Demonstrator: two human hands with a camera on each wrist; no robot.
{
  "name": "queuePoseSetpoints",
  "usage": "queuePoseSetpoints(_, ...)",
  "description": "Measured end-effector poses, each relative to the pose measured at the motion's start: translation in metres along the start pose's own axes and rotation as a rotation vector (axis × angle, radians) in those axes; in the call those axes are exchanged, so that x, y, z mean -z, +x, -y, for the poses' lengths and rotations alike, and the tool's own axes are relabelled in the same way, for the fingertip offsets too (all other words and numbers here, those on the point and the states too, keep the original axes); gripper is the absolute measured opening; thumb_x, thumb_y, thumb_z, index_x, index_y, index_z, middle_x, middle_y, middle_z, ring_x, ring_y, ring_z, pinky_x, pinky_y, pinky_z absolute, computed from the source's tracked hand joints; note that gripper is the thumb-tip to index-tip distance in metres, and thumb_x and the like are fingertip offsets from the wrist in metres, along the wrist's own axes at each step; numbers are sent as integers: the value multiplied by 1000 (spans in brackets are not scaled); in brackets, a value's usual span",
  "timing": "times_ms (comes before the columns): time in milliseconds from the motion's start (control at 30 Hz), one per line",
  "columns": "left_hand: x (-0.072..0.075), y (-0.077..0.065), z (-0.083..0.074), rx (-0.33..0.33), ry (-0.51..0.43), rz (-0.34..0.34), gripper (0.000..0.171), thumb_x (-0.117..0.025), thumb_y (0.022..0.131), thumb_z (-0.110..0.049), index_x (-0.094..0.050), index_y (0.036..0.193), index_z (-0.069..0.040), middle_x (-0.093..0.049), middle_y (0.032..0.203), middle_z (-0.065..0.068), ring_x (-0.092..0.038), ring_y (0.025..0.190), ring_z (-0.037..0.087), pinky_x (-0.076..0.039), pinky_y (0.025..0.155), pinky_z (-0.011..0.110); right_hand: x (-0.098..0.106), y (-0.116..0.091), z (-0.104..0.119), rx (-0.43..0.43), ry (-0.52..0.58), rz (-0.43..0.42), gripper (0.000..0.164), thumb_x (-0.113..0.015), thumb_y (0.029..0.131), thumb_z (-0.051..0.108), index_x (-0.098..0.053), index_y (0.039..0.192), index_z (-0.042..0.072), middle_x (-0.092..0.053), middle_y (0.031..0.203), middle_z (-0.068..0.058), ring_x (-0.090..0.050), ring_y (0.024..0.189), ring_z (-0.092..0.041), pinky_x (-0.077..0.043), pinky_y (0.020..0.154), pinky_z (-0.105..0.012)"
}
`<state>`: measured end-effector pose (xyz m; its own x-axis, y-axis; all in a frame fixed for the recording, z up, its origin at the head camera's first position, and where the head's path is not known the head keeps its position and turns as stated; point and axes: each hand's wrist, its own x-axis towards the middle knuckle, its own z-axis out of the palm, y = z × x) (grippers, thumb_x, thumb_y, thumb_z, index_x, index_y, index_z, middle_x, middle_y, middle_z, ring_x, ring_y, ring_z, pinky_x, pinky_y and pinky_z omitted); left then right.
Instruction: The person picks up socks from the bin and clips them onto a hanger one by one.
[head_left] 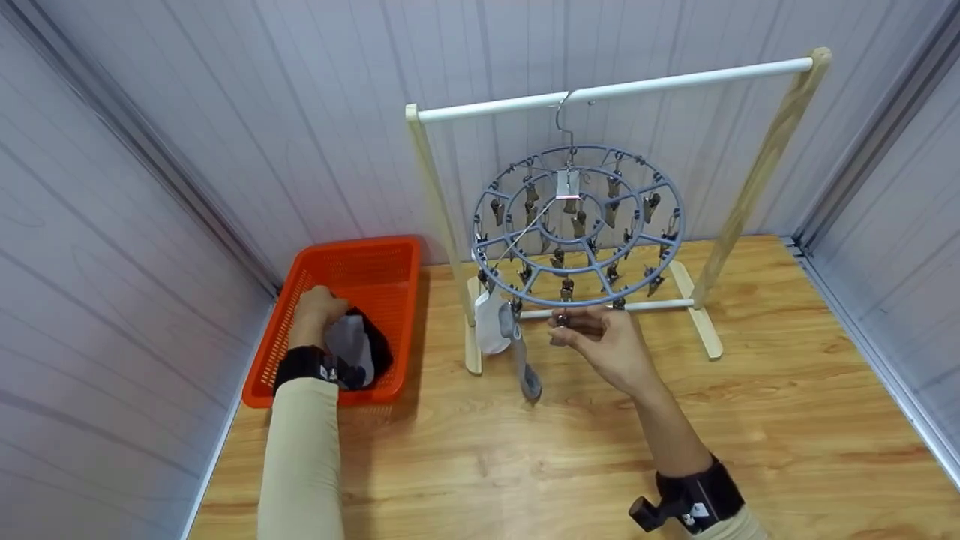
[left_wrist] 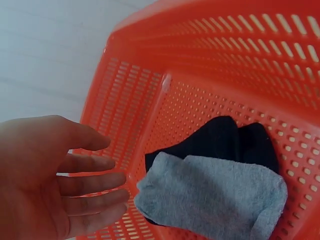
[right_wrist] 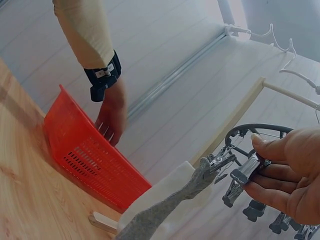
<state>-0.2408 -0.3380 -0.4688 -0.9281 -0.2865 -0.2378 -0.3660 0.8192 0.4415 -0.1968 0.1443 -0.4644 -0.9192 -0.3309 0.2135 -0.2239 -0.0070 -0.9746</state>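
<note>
My left hand (head_left: 320, 306) reaches into the orange basket (head_left: 379, 262). Its fingers (left_wrist: 95, 182) are extended in the left wrist view, just beside a grey sock (left_wrist: 215, 195) and apparently not touching it. Black socks (left_wrist: 215, 137) lie beneath that grey one. With thumb and fingers, my right hand (head_left: 607, 345) pinches a metal clip (right_wrist: 245, 170) at the near rim of the round clip hanger (head_left: 592, 302). To the left of that clip hang a white sock (head_left: 491, 322) and another grey sock (head_left: 523, 352).
The hanger hooks over the white bar (head_left: 712, 75) of a wooden stand (head_left: 765, 165). Several other clips dangle from its rings, and a tag (head_left: 568, 184) hangs at its middle. Light panel walls (head_left: 330, 112) enclose the wooden surface (head_left: 480, 465) behind and at both sides.
</note>
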Motion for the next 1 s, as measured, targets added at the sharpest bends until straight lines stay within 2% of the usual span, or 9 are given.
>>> queuePoseSetpoints(100, 1, -1, 3, 2, -5, 2, 25, -55, 101, -23, -59, 93, 1, -54, 94, 17, -52, 85, 32, -45, 74, 40, 1, 0, 0, 2, -16, 1, 27, -78, 96, 3, -73, 121, -7, -73, 115, -29, -75, 100, -40, -63, 86, -37)
queuePoseSetpoints(200, 0, -4, 4, 10, -22, 20, 39, -54, 103, -26, -63, 112, 11, -60, 109, 29, -56, 96, 39, -49, 83, 46, 2, 0, -1, 8, -30, 2, 28, -79, 96, 5, -73, 121, -6, -74, 114, -25, -77, 98, -33, -63, 85, -37)
queuePoseSetpoints(267, -3, -6, 6, 36, -61, 68, 50, -52, 104, -27, -57, 131, 15, -57, 127, 36, -57, 111, 45, -51, 94, 51, 2, 0, -2, 13, -36, 4, 28, -79, 96, 7, -74, 121, -5, -75, 113, -23, -77, 96, -30, -63, 85, -37)
queuePoseSetpoints(333, -6, -7, 7, 79, -111, 130, 59, -51, 106, -27, -45, 147, 16, -48, 144, 40, -52, 128, 50, -49, 104, 55, 2, 0, -2, 17, -39, 8, 28, -80, 96, 8, -74, 120, -4, -75, 113, -23, -77, 96, -30, -63, 85, -37)
queuePoseSetpoints(400, -9, -8, 8, 121, -158, 182, 63, -51, 108, -26, -37, 154, 15, -40, 152, 40, -46, 136, 53, -49, 107, 58, 2, 0, -2, 19, -39, 11, 27, -80, 96, 9, -74, 120, -3, -75, 113, -24, -77, 96, -34, -63, 85, -37)
queuePoseSetpoints(467, -11, -8, 8, 156, -200, 215, 63, -51, 109, -24, -33, 156, 14, -37, 155, 41, -45, 138, 55, -51, 104, 60, 2, -1, -2, 23, -34, 13, 27, -79, 97, 7, -74, 120, -4, -74, 114, -26, -76, 98, -39, -63, 85, -37)
queuePoseSetpoints(567, -13, -7, 8, 155, -192, 217, 62, -51, 109, -24, -36, 154, 15, -38, 153, 42, -49, 134, 56, -56, 98, 59, 3, -1, -2, 25, -32, 15, 27, -77, 97, 5, -72, 122, -6, -74, 115, -27, -75, 99, -43, -63, 86, -37)
queuePoseSetpoints(767, -13, -4, 10, 158, -209, 212, 60, -50, 109, -22, -36, 153, 16, -37, 152, 44, -50, 131, 59, -57, 95, 60, 4, -1, -1, 23, -51, 11, 27, -79, 97, 9, -75, 120, -2, -75, 114, -25, -77, 95, -32, -63, 85, -38)
queuePoseSetpoints(1000, -11, -8, 9, 93, -101, 182, 55, -53, 105, -22, -50, 142, 19, -51, 142, 41, -53, 130, 53, -52, 104, 55, 3, -2, -2, 30, -48, 16, 28, -76, 99, 5, -72, 124, -7, -76, 112, -19, -77, 99, -34, -63, 85, -40)
